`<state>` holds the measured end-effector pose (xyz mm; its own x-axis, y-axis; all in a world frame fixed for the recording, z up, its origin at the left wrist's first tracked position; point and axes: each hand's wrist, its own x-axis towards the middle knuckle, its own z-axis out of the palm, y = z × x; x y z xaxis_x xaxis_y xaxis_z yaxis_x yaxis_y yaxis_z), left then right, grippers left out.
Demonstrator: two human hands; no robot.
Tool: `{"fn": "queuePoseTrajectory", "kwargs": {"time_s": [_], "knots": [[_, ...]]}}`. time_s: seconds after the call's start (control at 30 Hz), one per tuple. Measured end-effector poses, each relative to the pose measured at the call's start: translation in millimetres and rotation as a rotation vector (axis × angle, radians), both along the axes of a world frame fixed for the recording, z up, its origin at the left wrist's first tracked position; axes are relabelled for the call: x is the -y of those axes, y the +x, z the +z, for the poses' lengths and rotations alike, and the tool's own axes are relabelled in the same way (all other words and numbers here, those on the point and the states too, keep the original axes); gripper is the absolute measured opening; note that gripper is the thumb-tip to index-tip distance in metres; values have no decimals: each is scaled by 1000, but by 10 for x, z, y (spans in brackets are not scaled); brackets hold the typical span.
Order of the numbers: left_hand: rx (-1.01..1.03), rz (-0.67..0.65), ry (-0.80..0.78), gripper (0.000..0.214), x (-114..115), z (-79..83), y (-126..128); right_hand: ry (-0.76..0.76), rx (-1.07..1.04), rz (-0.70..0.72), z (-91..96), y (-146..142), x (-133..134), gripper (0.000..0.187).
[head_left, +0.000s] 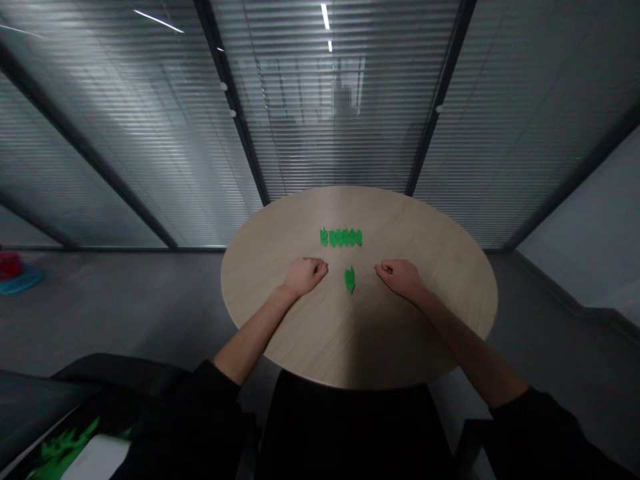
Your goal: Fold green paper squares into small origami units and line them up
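Note:
My left hand [306,275] rests on the round wooden table [300,327], curled into a loose fist. My right hand [399,276] lies opposite it, also closed, and nothing shows in either one. Between the two fists is a single green piece [349,279], pointed and leaf-like, touched by neither hand. Farther back, several similar green pieces [345,237] stand side by side in a short row, the leftmost set slightly apart. What these pieces are made of I cannot tell.
At the lower left, more green pieces [67,450] lie beside a white object [97,459] in a dark holder. A red and blue item [17,275] is on the floor at the far left. Glass panels with blinds [340,147] stand behind the table.

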<state>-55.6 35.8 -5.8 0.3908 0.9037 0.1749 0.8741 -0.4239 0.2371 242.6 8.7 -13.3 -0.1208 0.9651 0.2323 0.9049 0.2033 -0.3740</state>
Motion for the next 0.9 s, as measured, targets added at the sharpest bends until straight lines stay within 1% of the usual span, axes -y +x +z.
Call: {"fn": "queuePoseTrajectory", "kwargs": {"time_s": [0.37,0.9], "knots": [[-6,1,4,45,-3,-4,0,-8,-3,0,19,-3,8,41],[-11,2,11,45,0,-1,-2,-12,-18,3,0,11,-1,40]]}}
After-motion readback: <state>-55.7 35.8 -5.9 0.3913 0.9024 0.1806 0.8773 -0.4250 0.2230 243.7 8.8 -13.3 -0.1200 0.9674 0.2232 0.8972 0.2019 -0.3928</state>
